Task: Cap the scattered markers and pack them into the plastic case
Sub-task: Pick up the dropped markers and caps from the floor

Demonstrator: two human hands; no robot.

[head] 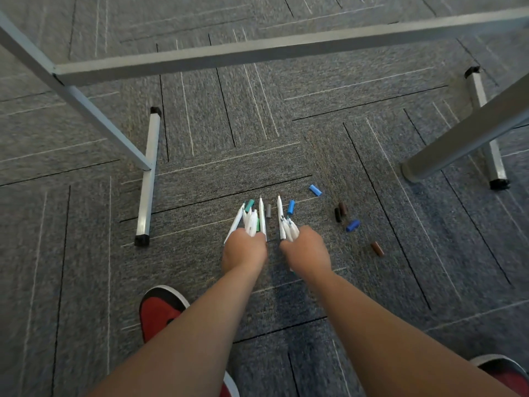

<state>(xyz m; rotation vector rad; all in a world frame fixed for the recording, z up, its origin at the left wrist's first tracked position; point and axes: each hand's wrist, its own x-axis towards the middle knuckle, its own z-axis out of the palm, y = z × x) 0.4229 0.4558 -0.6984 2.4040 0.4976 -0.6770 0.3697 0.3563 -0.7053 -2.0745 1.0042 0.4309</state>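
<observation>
My left hand (243, 253) is closed around a bundle of white uncapped markers (252, 220) that fan out away from me over the carpet. My right hand (307, 250) grips a second bunch of white markers (287, 224). Loose caps lie on the floor beyond and to the right: a teal cap (250, 204), a grey cap (268, 210), a blue cap (290, 207), another blue cap (315, 190), a third blue cap (352, 225), two dark caps (340, 212) and a brown cap (377, 249). No plastic case is in view.
Grey patterned carpet covers the floor. Metal table legs with a floor bar (147, 179) stand at the left, a crossbar (257, 53) runs overhead, and another leg (469, 136) is at the right. A red shoe (160, 310) rests near my left arm, a second shoe (503, 371) at bottom right.
</observation>
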